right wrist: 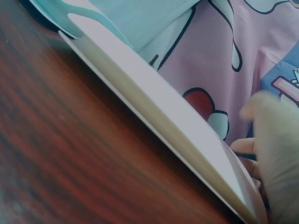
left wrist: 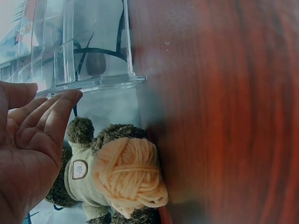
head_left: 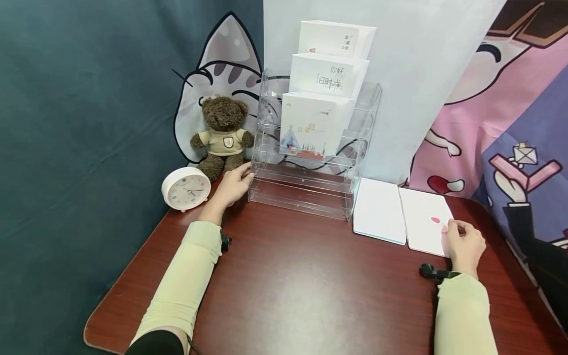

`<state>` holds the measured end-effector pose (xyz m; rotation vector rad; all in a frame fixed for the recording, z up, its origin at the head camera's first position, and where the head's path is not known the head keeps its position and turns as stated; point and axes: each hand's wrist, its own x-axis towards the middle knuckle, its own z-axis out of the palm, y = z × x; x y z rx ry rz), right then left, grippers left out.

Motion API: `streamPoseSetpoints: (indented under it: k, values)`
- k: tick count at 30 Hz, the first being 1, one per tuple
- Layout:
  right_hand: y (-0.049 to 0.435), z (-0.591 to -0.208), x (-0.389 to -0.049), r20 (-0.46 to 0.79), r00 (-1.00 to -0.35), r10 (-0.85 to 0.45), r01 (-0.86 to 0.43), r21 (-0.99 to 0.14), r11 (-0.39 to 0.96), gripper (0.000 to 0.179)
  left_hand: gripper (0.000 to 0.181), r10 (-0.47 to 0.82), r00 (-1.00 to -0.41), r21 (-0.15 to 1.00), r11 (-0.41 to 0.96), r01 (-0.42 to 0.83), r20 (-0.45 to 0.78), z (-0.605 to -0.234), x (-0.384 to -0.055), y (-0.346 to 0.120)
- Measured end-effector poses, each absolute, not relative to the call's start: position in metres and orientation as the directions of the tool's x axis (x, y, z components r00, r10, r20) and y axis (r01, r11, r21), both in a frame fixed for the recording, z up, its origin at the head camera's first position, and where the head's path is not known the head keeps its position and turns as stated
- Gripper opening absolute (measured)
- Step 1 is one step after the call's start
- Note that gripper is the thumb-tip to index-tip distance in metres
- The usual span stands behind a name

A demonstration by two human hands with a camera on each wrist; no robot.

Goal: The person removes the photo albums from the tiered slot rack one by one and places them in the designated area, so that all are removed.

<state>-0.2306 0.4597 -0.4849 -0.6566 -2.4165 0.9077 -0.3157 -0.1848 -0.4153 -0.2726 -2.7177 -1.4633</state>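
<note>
My left hand (head_left: 231, 186) reaches to the left side of a clear acrylic tiered rack (head_left: 301, 202). In the left wrist view its extended fingertips meet the rack's side panel. Three white cards or booklets with small drawings and Chinese characters stand on the upper tiers, the lowest (head_left: 306, 123) showing a blue tent. Right of the rack, two white notebooks lie side by side, one plain (head_left: 379, 209) and one with a pink picture (head_left: 423, 212). My right hand (head_left: 465, 241) is at the pictured notebook's right edge, fingertips touching it, thumb raised apart in the right wrist view.
A brown teddy bear (head_left: 224, 128) in a beige shirt sits left of the rack. A peach yarn ball (left wrist: 128, 175) stands before it, hidden in the head view. A white round clock (head_left: 186, 188) is at the table's left edge. Cartoon-printed cloth (head_left: 461, 128) hangs behind.
</note>
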Motion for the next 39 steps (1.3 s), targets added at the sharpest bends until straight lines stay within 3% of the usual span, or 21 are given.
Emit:
streamPoseSetpoints:
  k: [8, 18, 22, 26, 33, 39]
  values:
    - [0.462, -0.477, -0.225, 0.098, -0.833, 0.545, 0.378, -0.618, 0.689, 0.077, 0.054, 0.132, -0.984, 0.822, 0.542, 0.173, 0.120, -0.416, -0.313, -0.184]
    - [0.461, -0.445, -0.236, -0.017, -0.917, 0.399, 0.336, -0.571, 0.749, 0.085, 0.053, 0.122, -0.979, 0.826, 0.525, 0.205, 0.166, -0.410, -0.315, -0.189]
    - [0.462, -0.436, -0.240, 0.043, -0.946, 0.321, 0.242, -0.567, 0.787, 0.079, 0.053, 0.122, -0.978, 0.826, 0.525, 0.206, 0.167, -0.410, -0.315, -0.189]
    - [0.453, -0.426, -0.247, 0.190, -0.965, 0.181, 0.044, -0.562, 0.826, 0.064, 0.052, 0.115, -0.979, 0.827, 0.525, 0.202, 0.166, -0.412, -0.315, -0.189]
    - [0.393, -0.377, -0.273, 0.488, -0.872, 0.031, -0.260, -0.516, 0.816, 0.036, 0.053, 0.128, -0.978, 0.826, 0.525, 0.206, 0.162, -0.411, -0.315, -0.190]
    - [0.322, -0.315, -0.303, 0.549, -0.828, -0.113, -0.432, -0.496, 0.753, 0.038, 0.053, 0.124, -0.981, 0.828, 0.526, 0.194, 0.150, -0.413, -0.315, -0.186]
